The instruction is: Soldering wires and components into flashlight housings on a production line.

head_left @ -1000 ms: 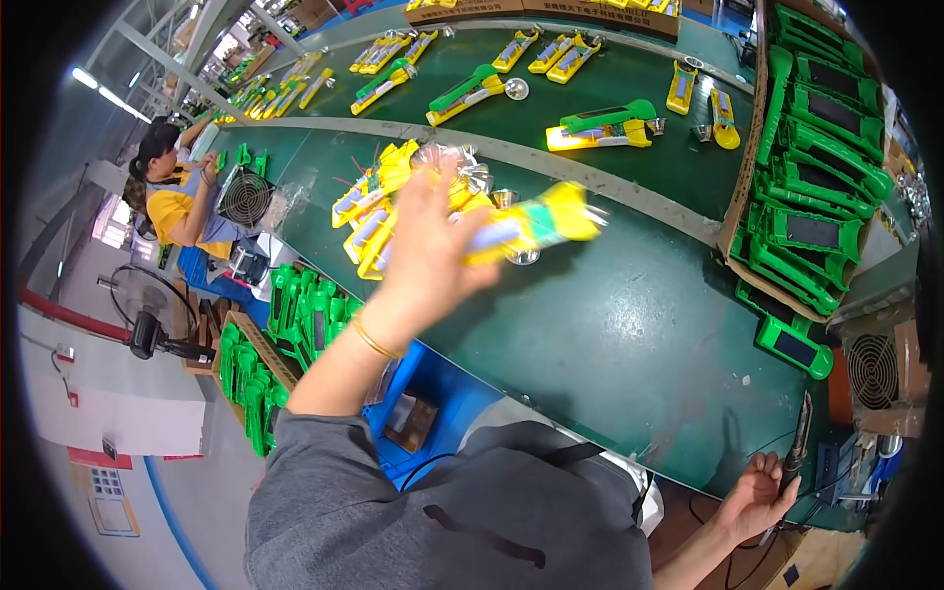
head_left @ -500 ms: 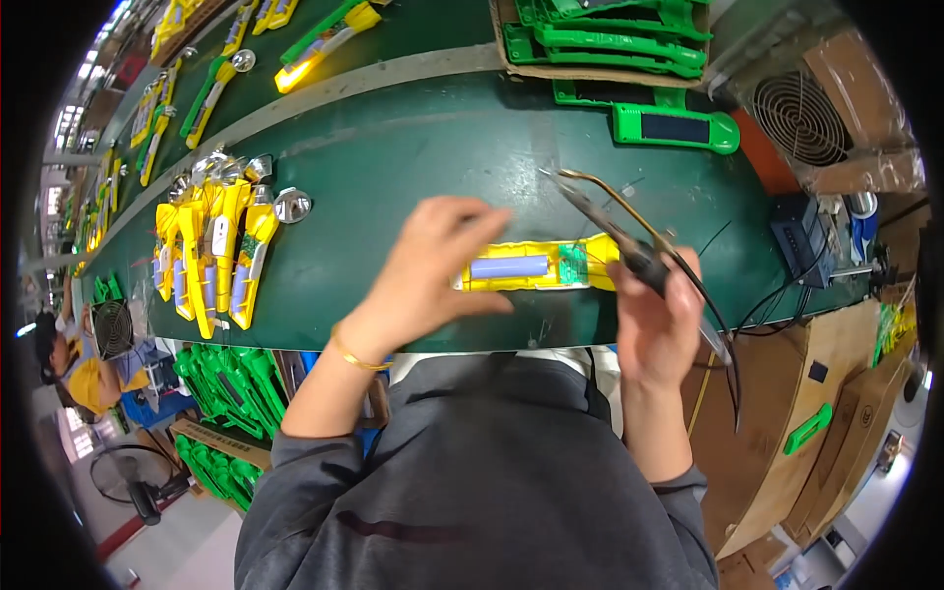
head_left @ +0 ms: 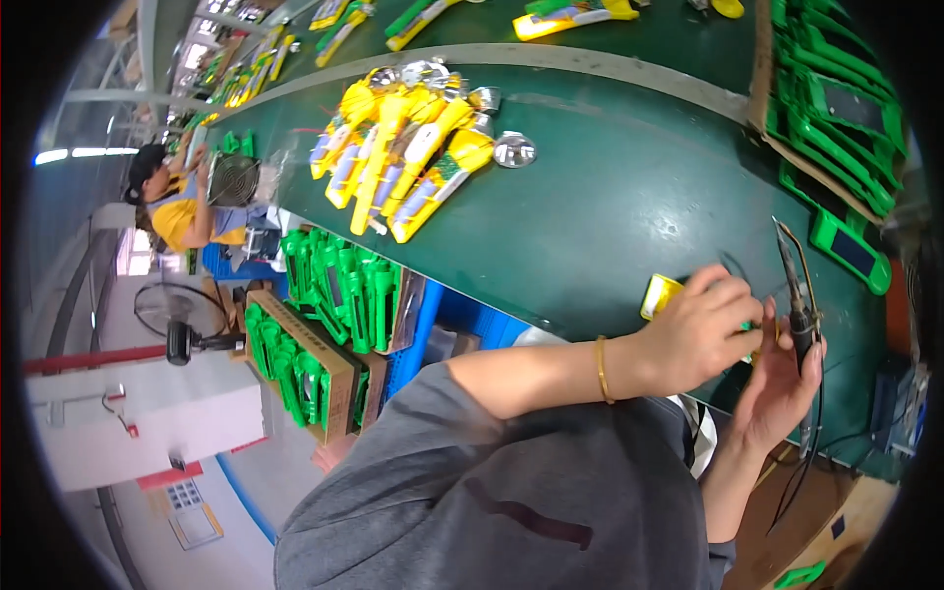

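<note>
My right hand grips a soldering iron by its dark handle, tip pointing up and away, cable hanging below. My left hand, with a gold bangle at the wrist, has its fingers curled together close beside the right fingertips. What they pinch, if anything, is hidden. Under the left hand lies a yellow flashlight housing on the green bench; only its end shows clearly, and the hands cover most of the rest.
Several yellow flashlight halves with batteries are heaped on the bench, a silver reflector beside them. Green housings fill a box at the far right and a carton below left. A co-worker and a fan are at left.
The view has swung left, so the bench and hands sit further right. My left hand, spread over the housing before, now has curled fingers close to the right hand. The iron stays in my right hand.
</note>
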The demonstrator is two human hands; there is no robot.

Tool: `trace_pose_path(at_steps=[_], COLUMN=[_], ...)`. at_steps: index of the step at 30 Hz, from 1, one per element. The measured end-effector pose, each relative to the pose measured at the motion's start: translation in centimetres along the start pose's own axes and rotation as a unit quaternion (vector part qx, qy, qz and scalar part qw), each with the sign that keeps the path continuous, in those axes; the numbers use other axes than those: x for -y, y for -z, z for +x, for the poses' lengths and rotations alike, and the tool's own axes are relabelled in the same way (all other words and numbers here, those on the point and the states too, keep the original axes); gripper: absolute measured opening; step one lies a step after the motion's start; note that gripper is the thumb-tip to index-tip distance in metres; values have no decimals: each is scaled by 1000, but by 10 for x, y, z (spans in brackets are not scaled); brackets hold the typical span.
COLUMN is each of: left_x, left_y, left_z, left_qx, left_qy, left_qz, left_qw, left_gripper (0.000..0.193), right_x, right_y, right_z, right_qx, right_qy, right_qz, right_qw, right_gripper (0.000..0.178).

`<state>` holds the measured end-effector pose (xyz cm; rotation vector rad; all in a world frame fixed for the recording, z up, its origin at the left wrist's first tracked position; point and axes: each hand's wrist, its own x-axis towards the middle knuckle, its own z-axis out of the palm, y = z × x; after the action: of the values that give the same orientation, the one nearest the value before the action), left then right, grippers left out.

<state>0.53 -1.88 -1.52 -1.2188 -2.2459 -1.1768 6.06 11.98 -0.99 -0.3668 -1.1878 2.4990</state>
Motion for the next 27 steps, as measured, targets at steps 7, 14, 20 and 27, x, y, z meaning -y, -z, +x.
trace_pose_path(at_steps=[7, 14, 20, 27], left_x=[13, 14, 7, -3], left_y=[-12, 4, 6, -3], left_z=[-12, -10, -4, 1], left_qx=[15, 47, 35, 69], left_qy=[41, 40, 68, 87], left_qz=[-149, -85, -76, 18], left_qw=[988, 994, 994, 994], left_gripper=[17, 15, 16, 17], right_x=[-9, -16, -8, -2], right_y=[6, -8, -8, 8], right_z=[-2, 3, 1, -8], right_qx=[-55, -82, -60, -48], right_qy=[17, 12, 0, 11], right_qz=[-11, 18, 24, 61], right_qw=[998, 996, 998, 997], right_gripper=[22, 19, 18, 23])
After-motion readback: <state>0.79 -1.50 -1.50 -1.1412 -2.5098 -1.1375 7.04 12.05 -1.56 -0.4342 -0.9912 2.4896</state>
